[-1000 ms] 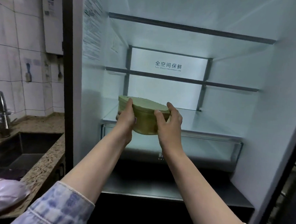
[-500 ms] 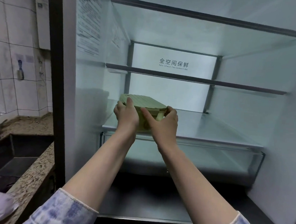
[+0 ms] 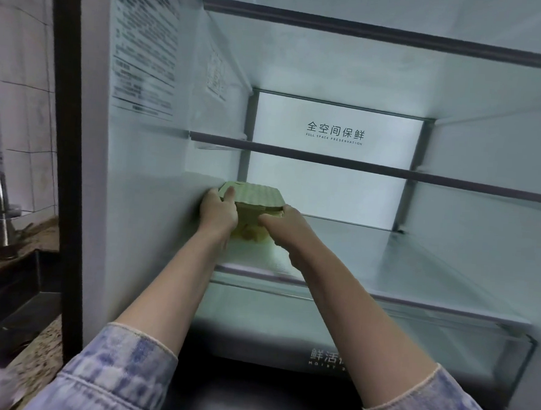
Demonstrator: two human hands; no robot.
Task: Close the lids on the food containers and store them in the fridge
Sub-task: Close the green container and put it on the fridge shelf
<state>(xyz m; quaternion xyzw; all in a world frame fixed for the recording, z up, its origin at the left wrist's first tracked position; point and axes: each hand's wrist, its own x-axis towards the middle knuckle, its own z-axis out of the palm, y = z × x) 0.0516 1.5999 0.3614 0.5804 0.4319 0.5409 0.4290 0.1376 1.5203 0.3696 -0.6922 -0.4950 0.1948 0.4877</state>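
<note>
Both hands clasp the green lidded food container (image 3: 253, 200) on the fridge's glass shelf (image 3: 386, 262) at its 9 o'clock end; the left hand (image 3: 218, 210) grips its 9 o'clock side; the right hand (image 3: 285, 227) grips at 3 o'clock.

A steel faucet (image 3: 4, 217) stands at nine o'clock over a dark sink (image 3: 14, 287) — speckled granite counter (image 3: 36, 355) at seven, white tiled wall (image 3: 19, 94) at ten.
</note>
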